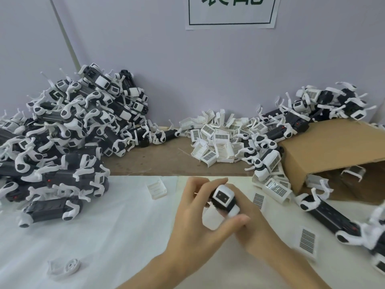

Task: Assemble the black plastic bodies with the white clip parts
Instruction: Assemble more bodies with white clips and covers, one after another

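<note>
Both my hands meet at the middle of the table around one small piece, a black plastic body (223, 200) with a white clip part fitted on it. My left hand (194, 222) grips it from the left, fingers over the top and thumb stretched underneath. My right hand (255, 224) holds it from behind and below, mostly hidden by the piece and the left hand. A heap of loose white clip parts (218, 138) lies at the back centre. Several black bodies with white limbs (331, 217) lie at the right.
A big pile of black-and-white assembled units (68, 130) fills the left side. An open cardboard box (333, 149) lies on its side at the right. One white clip (156, 188) and a white wheel-like part (69, 266) lie on the white sheet (116, 226).
</note>
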